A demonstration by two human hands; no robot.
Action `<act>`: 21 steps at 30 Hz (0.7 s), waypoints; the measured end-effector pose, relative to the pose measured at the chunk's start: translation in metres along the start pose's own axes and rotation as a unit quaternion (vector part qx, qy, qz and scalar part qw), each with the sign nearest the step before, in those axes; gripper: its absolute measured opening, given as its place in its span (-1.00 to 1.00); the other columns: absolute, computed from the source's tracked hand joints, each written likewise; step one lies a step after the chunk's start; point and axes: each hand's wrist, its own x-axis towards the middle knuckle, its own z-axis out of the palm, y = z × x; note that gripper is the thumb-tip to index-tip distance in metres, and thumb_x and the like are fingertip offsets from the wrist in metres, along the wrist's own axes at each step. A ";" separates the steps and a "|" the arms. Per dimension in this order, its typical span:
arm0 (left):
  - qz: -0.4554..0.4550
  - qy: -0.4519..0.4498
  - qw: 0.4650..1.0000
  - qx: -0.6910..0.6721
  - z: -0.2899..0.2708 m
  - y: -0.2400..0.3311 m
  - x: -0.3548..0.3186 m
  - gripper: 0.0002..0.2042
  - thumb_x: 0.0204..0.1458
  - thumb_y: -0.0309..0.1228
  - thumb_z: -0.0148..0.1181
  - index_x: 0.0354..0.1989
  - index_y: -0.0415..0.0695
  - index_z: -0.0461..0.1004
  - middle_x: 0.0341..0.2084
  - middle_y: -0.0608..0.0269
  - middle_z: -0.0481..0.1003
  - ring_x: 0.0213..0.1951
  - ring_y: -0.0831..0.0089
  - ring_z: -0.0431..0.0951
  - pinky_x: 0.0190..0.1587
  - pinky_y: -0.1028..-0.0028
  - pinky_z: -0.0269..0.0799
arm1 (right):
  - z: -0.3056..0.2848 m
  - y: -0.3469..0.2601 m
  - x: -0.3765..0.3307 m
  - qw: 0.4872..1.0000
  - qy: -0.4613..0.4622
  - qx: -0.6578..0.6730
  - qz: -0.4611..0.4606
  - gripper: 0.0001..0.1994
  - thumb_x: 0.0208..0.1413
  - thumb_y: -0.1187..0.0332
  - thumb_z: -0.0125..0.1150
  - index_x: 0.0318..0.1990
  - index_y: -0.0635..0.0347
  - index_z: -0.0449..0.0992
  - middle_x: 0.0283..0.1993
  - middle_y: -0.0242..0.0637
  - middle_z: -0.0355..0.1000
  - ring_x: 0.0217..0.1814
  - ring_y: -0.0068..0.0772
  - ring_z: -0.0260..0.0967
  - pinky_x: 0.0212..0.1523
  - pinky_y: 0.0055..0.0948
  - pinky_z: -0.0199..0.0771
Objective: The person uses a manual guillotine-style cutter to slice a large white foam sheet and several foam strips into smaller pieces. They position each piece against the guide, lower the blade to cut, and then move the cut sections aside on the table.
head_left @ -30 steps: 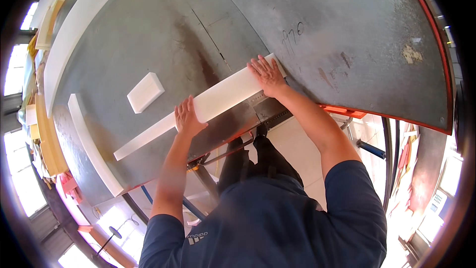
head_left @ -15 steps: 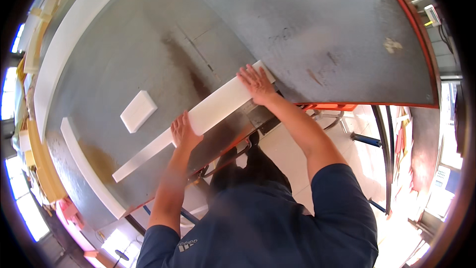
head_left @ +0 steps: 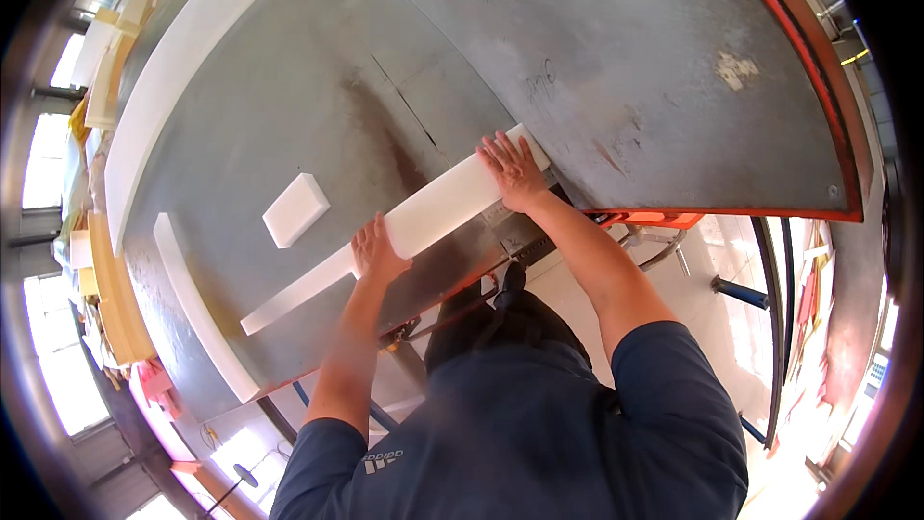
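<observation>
A long white foam strip [head_left: 423, 217] lies across the near part of a grey metal table [head_left: 539, 48]. My right hand [head_left: 512, 171] rests flat on the strip's right end, fingers spread. Near the strip's middle my left hand [head_left: 375, 250] presses on its near edge, fingers together. A dark slot line [head_left: 409, 111] runs across the table just beyond the strip. Both forearms come in from below, in dark blue sleeves.
A small white foam block [head_left: 295, 209] lies left of the strip. A narrow white strip [head_left: 197, 313] runs along the table's left edge, and a wide white slab [head_left: 173, 67] lies at the far left. An orange rim [head_left: 818, 87] borders the table's right side. Pale floor shows lower right.
Both hands stay on the strip. The strip with the hands has shifted slightly down and left on the table, and my view has moved a little.
</observation>
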 end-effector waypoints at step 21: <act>0.000 0.065 0.994 -0.085 0.010 -0.008 -0.005 0.13 -0.43 -0.09 0.63 0.40 -0.14 0.09 0.27 0.05 0.26 0.37 0.07 0.19 0.48 -0.03 -0.14 | -0.014 0.013 0.009 0.998 -0.032 -0.031 -0.041 -0.02 -0.09 0.44 0.32 0.54 -0.02 -0.06 0.61 -0.36 -0.10 0.67 -0.19 -0.26 0.58 0.05 -0.28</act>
